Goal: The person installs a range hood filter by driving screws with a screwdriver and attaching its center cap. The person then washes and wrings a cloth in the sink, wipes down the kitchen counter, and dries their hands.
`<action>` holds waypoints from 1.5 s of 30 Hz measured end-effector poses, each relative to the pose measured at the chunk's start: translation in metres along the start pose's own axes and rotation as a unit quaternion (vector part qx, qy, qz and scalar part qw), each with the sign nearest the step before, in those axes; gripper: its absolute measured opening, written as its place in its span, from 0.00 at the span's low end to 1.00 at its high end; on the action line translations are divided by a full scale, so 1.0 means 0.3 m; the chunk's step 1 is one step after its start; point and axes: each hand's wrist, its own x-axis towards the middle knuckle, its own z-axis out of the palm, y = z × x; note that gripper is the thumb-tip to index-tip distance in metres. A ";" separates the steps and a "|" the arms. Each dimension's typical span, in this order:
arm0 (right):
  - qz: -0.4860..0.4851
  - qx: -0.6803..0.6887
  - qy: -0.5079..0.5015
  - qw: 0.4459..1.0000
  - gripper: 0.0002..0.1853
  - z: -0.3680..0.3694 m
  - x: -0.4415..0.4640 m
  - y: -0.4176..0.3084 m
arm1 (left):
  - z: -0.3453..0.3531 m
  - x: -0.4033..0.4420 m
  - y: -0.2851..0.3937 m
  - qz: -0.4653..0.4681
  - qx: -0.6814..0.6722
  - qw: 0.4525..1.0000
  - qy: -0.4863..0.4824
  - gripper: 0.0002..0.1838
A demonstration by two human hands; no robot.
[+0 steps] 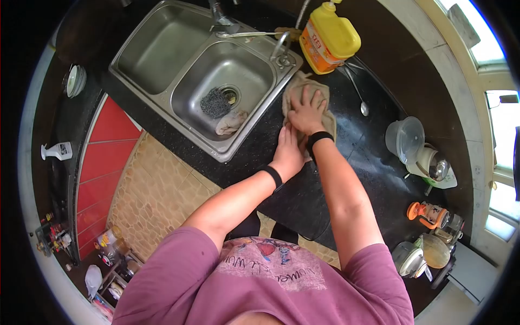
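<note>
A beige cloth (301, 81) lies rumpled on the black countertop, along the right rim of the sink. My right hand (309, 111) presses flat on it with the fingers spread. Just nearer to me, my left hand (289, 150) rests palm down at the cloth's near edge, its fingers stretched out and close to the right hand. Both wrists wear black bands. Part of the cloth is hidden under the hands.
Left of the hands is a steel double sink (230, 154), with a dark mesh scrubber (215, 103) and a wet pale rag (232, 123) in its near basin. A yellow detergent jug (330, 40), a spoon (364, 108) and a plastic tub (404, 140) stand or lie around the counter.
</note>
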 end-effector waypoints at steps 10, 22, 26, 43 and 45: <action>-0.146 0.010 -0.015 0.989 0.34 0.095 -0.275 -0.229 | -0.009 -0.391 -0.042 0.030 -0.002 0.999 -0.011 0.43; -0.241 0.036 0.006 0.970 0.31 0.220 -0.538 -0.404 | 0.034 -0.731 -0.030 -0.054 -0.065 0.996 -0.028 0.42; -0.250 0.070 0.034 0.965 0.29 0.268 -0.604 -0.412 | 0.019 -0.794 -0.051 -0.074 -0.050 0.995 -0.054 0.45; -0.110 0.061 0.137 0.983 0.32 0.290 -0.433 -0.871 | -0.082 -0.780 -0.767 -0.019 -0.018 0.999 0.032 0.36; -0.105 0.062 0.138 0.983 0.32 0.279 -0.345 -0.966 | -0.106 -0.755 -0.893 0.000 -0.019 0.999 0.034 0.36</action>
